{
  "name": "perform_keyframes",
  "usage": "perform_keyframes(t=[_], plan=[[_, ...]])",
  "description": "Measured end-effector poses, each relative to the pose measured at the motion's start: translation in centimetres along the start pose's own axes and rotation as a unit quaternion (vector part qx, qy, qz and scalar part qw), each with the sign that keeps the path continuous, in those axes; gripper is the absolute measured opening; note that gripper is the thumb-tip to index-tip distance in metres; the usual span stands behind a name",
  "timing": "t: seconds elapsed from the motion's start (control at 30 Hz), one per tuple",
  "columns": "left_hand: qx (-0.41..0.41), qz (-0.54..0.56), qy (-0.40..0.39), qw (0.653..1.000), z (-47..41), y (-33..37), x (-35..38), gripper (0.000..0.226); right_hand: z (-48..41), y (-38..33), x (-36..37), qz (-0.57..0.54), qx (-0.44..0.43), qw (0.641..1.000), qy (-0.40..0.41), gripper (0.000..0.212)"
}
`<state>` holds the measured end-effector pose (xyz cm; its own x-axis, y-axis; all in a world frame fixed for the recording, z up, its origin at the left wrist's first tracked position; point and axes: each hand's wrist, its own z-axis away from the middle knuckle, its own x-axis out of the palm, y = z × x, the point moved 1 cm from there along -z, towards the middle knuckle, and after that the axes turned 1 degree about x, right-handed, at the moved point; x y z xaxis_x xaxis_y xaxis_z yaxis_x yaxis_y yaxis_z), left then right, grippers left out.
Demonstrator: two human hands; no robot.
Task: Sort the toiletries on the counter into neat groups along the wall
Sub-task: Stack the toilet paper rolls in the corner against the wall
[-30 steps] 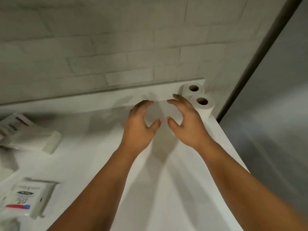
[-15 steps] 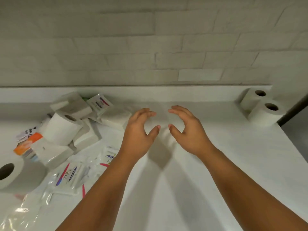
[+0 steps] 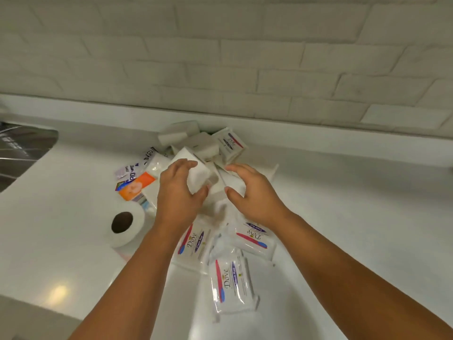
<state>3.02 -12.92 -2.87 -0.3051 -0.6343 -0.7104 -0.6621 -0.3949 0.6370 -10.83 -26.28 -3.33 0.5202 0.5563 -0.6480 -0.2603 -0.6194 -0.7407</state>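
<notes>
A jumbled pile of toiletries lies on the white counter near the wall. My left hand grips a white toilet roll at the middle of the pile, fingers over its top and thumb at its front. My right hand hovers just right of that roll, fingers curved and holding nothing. A second toilet roll lies on its side at the left. Three wrapped Dove soap packs lie in front of the hands, and another Dove pack leans at the back.
Plain white boxes are stacked against the low ledge under the tiled wall. An orange packet and printed sachets lie left of the pile. A metal sink is at the far left.
The view swung left from the two stacked rolls at the counter's right end to the pile. Both hands moved over the pile, and my left hand closed on a toilet roll.
</notes>
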Motion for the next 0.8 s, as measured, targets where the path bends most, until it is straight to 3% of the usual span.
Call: perform_keyframes(t=[0.2,0.4,0.63,0.8], plan=[[-0.049,-0.045,-0.036,0.997,-2.7,-5.4,-1.0,0.093,-5.9,-1.7,4.4,0.054,0.008,0.997,-0.049,0.059],[-0.061,-0.054,-0.088,0.993,-4.1,-8.2,0.5,0.109,-9.0,-2.3,5.9,0.044,0.017,0.997,-0.052,0.060],[-0.045,-0.013,-0.070,0.996,-4.8,-8.4,0.7,0.099,-9.5,-2.1,5.8,-0.055,0.062,0.995,-0.061,0.056],[-0.050,0.154,-0.071,0.984,-4.7,-5.6,0.2,0.092,-7.9,-0.3,3.5,-0.201,0.141,0.969,-0.008,0.058]])
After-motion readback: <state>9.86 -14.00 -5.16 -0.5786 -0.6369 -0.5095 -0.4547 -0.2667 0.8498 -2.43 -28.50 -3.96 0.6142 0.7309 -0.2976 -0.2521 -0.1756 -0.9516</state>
